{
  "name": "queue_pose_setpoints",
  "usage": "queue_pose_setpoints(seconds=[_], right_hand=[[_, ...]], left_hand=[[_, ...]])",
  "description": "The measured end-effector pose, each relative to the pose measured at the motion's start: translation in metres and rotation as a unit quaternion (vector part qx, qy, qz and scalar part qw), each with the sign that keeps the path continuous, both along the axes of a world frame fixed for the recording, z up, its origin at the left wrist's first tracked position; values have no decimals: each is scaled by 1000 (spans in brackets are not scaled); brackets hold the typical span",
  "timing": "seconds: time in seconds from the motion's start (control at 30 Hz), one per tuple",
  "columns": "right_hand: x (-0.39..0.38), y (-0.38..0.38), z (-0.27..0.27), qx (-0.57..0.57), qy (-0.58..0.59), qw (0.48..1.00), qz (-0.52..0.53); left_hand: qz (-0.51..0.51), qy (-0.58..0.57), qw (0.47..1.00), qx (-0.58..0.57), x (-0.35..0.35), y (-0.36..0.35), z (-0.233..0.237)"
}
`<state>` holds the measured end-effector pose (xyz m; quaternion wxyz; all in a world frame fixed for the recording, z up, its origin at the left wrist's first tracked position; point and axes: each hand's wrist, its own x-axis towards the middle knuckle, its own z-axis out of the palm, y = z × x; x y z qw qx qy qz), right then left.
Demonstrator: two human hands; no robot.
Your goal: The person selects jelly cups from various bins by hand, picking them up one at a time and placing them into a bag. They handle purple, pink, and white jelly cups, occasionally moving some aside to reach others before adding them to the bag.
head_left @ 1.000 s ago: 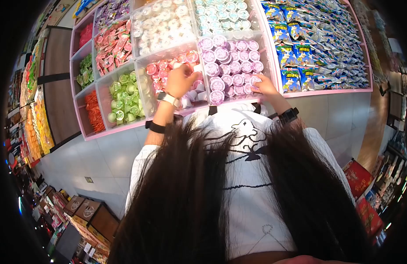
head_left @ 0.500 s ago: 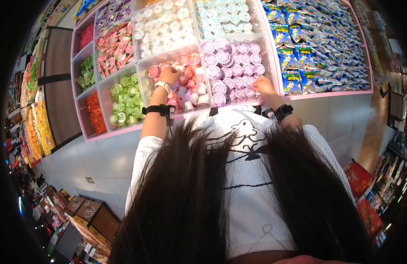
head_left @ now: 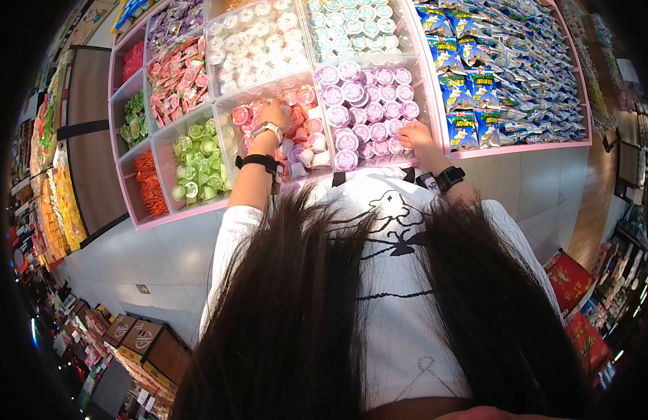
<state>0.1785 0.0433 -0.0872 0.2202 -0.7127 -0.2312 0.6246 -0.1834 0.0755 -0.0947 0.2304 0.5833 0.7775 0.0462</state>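
My left hand (head_left: 272,115) reaches down among pink and red jelly cups (head_left: 314,140) in a clear-walled compartment. Its fingers are bent downward and partly hidden, so what they hold, if anything, does not show. At the right edge of the neighbouring compartment is my right hand (head_left: 415,134), fingers drawn together at a purple-lidded jelly cup (head_left: 395,128). The other purple cups (head_left: 373,112) stand in fairly even rows, lids up. Both wrists wear black straps, and the left also has a light band.
Green jelly cups (head_left: 201,157) lie left of the pink ones; white cups (head_left: 257,49) and pale blue cups (head_left: 352,28) are behind. Blue snack packets (head_left: 464,91) fill the right section. A pink rim (head_left: 520,148) edges the display. Long hair hangs in front of my shirt.
My left hand has moved slightly forward and right, deeper over the pink and red cups. My right hand stays at the purple cups with little change.
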Motion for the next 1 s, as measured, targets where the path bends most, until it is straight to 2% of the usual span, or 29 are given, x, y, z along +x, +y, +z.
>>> queue_pose_setpoints(seconds=[0.07, 0.17, 0.2, 0.27, 0.37, 0.47, 0.57, 0.67, 0.77, 1.0], right_hand=[[-1, 1, -3, -10, -28, 999, 20], [-2, 2, 4, 7, -148, 976, 161], [-7, -1, 15, 76, -267, 939, 203], [-22, -10, 49, 206, -485, 804, 274], [-18, -4, 59, 270, -379, 788, 402], [-22, 1, 59, 268, -312, 717, 562], [-29, 3, 44, 294, -325, 660, 610], [-41, 9, 53, 286, -336, 643, 626], [-43, 10, 47, 323, -315, 651, 610], [-40, 10, 47, 335, -291, 694, 567]], left_hand=[[-6, 1, 1000, 0, 1, -1, -1], [-18, 4, 1000, 8, 1, -4, -8], [-20, 3, 1000, 12, 3, -6, -3], [-27, -3, 1000, 16, 2, -8, -1], [-35, -13, 999, 5, 2, -10, 3], [-34, -10, 999, -20, 9, -11, 25], [-43, 11, 999, -15, 10, -10, 26], [-61, 42, 997, -15, 8, -10, 23], [-57, 74, 996, 0, 8, -9, 29], [5, 126, 992, 22, 15, -2, 25]])
